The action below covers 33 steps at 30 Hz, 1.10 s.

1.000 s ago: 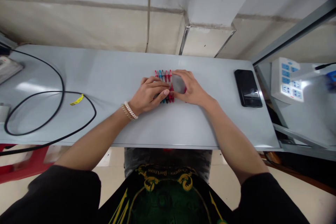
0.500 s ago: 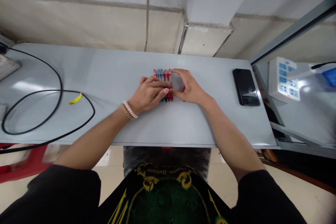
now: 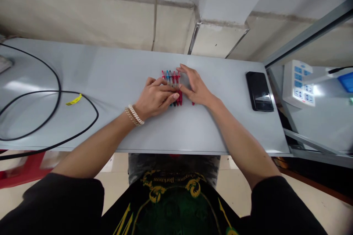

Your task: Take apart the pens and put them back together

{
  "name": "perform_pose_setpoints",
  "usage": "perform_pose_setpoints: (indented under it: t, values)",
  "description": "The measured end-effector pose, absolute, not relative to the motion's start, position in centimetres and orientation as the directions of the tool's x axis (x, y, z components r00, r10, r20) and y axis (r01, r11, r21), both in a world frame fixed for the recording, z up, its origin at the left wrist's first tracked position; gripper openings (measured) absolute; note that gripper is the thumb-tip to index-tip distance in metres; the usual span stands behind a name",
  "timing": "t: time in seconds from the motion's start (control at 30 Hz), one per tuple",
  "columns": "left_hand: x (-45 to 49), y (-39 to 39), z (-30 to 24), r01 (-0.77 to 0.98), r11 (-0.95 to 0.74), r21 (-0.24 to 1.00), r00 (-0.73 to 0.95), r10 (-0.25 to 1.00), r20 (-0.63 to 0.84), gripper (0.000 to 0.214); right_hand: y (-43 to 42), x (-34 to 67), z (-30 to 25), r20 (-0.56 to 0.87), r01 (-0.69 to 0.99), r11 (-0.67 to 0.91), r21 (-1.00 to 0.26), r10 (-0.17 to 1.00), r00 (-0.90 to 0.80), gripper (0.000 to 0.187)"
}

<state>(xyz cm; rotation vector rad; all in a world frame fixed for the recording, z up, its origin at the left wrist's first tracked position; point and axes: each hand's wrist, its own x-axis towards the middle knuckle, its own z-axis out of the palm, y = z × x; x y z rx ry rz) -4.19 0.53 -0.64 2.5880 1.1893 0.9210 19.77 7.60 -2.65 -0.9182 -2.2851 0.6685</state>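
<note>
Multicoloured plastic retractable pens [image 3: 172, 88] lie side by side near the middle of the grey counter [image 3: 220, 132]. The left hand [image 3: 156, 97] rests over their lower barrels, fingers together; whether it pinches any pen cannot be determined. The right hand [image 3: 194, 85] sits just beside the row, fingers spread. A black rectangular smartphone [image 3: 259, 91] lies near the counter's right edge.

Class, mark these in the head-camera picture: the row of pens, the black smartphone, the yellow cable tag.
row of pens [image 3: 171, 78]: head view, upper ends.
black smartphone [image 3: 259, 91]: head view, middle of screen.
yellow cable tag [image 3: 74, 99]: head view, tag's middle.
</note>
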Motion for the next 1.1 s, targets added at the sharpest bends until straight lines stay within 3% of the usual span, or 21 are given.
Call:
perform_pose_setpoints:
  t: [0.43, 0.9, 1.1]
  values:
    - [-4.0, 0.5, -0.6, 0.654, -0.693, 0.304, 0.509, 0.701, 0.500, 0.063, 8.2, 18.9, -2.3, 0.262, 0.545, 0.630, -0.554, 0.753, -0.604, 0.082]
    - [-3.7, 0.2, 0.2, 0.715, -0.678, 0.171, 0.547, 0.694, 0.468, 0.057, 8.9, 17.6, -1.8, 0.231, 0.533, 0.561, -0.633, 0.794, -0.562, 0.076]
    - [-3.5, 0.0, 0.8, 0.727, -0.652, 0.215, 0.544, 0.738, 0.399, 0.052, 9.2, 17.6, -1.9, 0.238, 0.531, 0.570, -0.627, 0.789, -0.566, 0.075]
